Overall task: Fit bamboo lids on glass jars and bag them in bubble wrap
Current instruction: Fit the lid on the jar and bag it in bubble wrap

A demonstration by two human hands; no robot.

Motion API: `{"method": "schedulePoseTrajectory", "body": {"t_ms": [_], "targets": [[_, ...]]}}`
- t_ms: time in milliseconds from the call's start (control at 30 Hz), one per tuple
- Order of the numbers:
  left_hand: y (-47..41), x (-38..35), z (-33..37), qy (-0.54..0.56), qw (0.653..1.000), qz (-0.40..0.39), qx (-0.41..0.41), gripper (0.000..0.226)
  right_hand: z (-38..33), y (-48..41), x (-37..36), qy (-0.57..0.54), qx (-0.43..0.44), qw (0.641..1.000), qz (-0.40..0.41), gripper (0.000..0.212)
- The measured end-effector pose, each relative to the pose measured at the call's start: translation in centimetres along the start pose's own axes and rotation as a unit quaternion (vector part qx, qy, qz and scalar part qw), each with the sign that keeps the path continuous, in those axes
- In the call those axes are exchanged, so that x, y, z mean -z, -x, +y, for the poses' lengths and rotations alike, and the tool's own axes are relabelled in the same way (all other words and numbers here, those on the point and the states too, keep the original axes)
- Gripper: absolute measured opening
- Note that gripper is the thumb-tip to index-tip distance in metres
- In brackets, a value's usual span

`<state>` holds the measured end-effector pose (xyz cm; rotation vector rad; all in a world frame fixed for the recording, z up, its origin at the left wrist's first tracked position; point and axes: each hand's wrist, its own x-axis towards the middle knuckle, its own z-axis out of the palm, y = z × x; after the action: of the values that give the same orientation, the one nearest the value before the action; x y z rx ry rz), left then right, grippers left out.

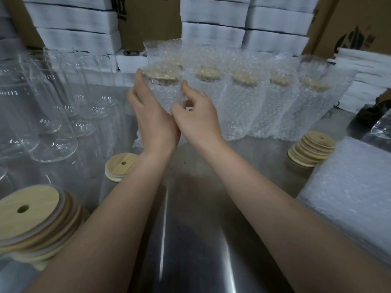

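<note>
Stainless-steel table (190,208) is filling the foreground, with white foam boxes (213,34) and brown cartons (148,22) stacking up at 12 o'clock.

**Hands.** The left hand (151,121) is clasping the 9 o'clock flank of the bagged jar (165,89), its fingertips reaching up to the rim of the bamboo lid (161,74) showing through the wrap. The right hand (197,119) is curling against the 3 o'clock flank, pinching the film. Neither palm is lying open.

**Key relation.** The bagged jar is sitting between the two hands, at 12 o'clock from the wrists, with its long axis upright and the lid uppermost. Both hands are equally near, the left one riding higher. Whether its base is touching the table cannot be told, since the hands are covering it. The row of finished jars (243,98) is running off toward 3 o'clock, its nearest member just beside the right hand. Joining that row is probably calling for little more than a short shift rightward.

**Supplies.** Bare glass jars (42,115) are lying at 9 o'clock, lid stacks (29,214) (313,149) at 7 and 3 o'clock, and flat bubble bags (355,187) at 4 o'clock.

**Writing.** Dark print on the cartons is being cut off and is not readable. A leaf-like emblem (355,39) is showing at 1 o'clock.
</note>
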<state>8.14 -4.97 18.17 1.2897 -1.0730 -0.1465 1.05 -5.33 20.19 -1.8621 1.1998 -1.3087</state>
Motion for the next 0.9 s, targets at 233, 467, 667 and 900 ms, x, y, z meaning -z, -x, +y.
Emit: {"method": "schedulePoseTrajectory", "body": {"t_ms": [233, 467, 667, 900], "targets": [[-2.3, -0.7, 0.1, 0.002, 1.0, 0.025, 0.013, 0.074, -0.6, -1.6, -1.2, 0.033, -0.018, 0.999, -0.006, 0.067], [-4.7, -2.3, -1.7, 0.142, 0.977, -0.036, 0.158, 0.049, -0.1, -2.1, -1.5, 0.059, -0.032, 0.998, 0.016, 0.063], [-5.2, -3.0, -2.0, 0.087, 0.99, -0.056, 0.097, 0.049, 0.1, -2.6, -1.4, 0.087, -0.043, 0.995, 0.018, 0.062], [-5.0, -3.7, -3.0, 0.049, 0.993, -0.064, 0.08, 0.047, 0.6, -2.5, -1.2, 0.072, -0.056, 0.996, -0.005, 0.06]]}}
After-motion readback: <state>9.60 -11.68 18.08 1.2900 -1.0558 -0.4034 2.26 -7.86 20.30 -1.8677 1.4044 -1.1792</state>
